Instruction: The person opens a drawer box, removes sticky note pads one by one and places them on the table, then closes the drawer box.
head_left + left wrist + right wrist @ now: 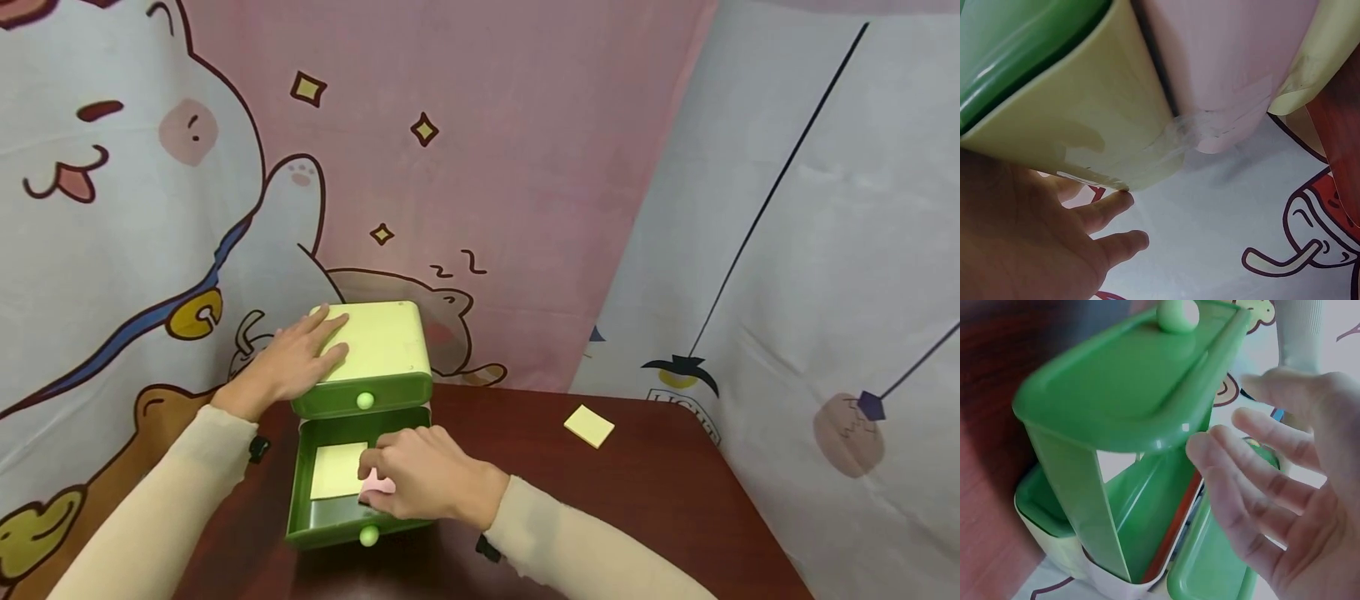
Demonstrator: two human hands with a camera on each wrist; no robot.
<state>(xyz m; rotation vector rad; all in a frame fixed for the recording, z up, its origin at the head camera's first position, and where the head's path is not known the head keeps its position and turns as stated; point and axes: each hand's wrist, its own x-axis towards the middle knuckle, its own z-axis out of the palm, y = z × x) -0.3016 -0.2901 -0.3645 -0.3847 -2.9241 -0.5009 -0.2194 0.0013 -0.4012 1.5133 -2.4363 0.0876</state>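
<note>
A small desktop drawer unit [375,337] has a pale yellow top, green drawer fronts and round knobs. My left hand [292,358] rests with spread fingers on the left part of its top. In the left wrist view, fingers [1110,212] lie along the yellow shell. Below the shut upper drawer, a green drawer [300,500] is pulled out. Inside it lie a yellow sticky-note pad [337,471] and a pink sticky-note pad [378,483], the latter partly hidden by my right hand [438,475]. In the right wrist view, that hand's fingers and thumb are apart with nothing between them.
Another yellow sticky-note pad [589,426] lies on the dark red-brown table [510,442] to the right. Cartoon-printed cloth [525,208] hangs behind and on both sides. The pulled-out drawer juts toward me over the table.
</note>
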